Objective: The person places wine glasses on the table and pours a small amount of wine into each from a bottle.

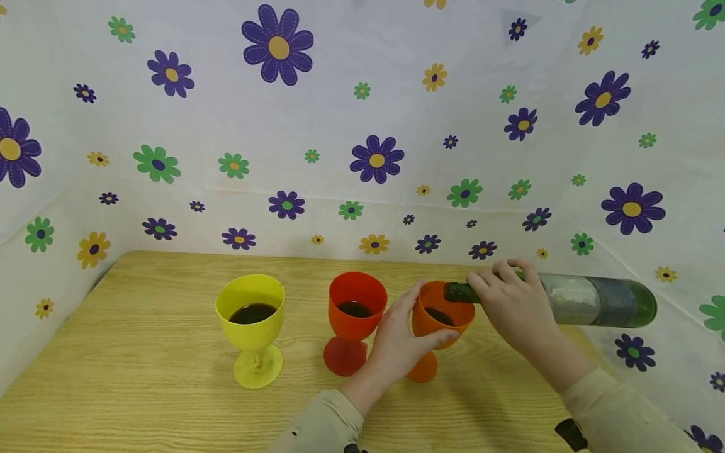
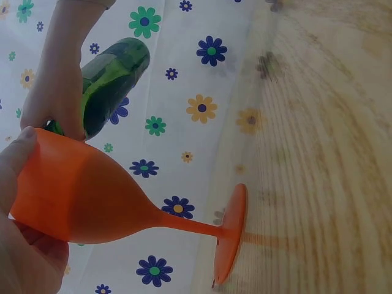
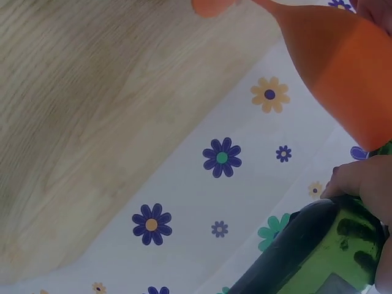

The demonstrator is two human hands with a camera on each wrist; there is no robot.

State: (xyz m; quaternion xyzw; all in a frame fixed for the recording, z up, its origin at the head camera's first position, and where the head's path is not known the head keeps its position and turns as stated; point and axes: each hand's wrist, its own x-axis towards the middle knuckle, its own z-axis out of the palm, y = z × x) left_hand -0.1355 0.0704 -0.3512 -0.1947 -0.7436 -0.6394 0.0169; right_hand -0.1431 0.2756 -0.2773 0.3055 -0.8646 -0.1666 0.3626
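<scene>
My left hand [image 1: 398, 340] holds the bowl of an orange goblet [image 1: 419, 324], thumb in front and fingers behind. Dark liquid lies inside that goblet. In the left wrist view the orange goblet [image 2: 104, 190] shows its stem and its round foot at the table. With my right hand [image 1: 512, 305] I grip a green glass bottle [image 1: 595, 300] round its neck. The bottle lies nearly level, its mouth over the orange goblet's rim. The right wrist view shows the body of the bottle [image 3: 306, 251] below the orange goblet [image 3: 343, 61].
A red goblet [image 1: 357, 321] stands just left of my left hand, and a yellow goblet [image 1: 249, 333] farther left. Both contain dark liquid. They stand on a wooden table [image 1: 141, 352], with a white flowered cloth [image 1: 317, 113] behind and at the sides.
</scene>
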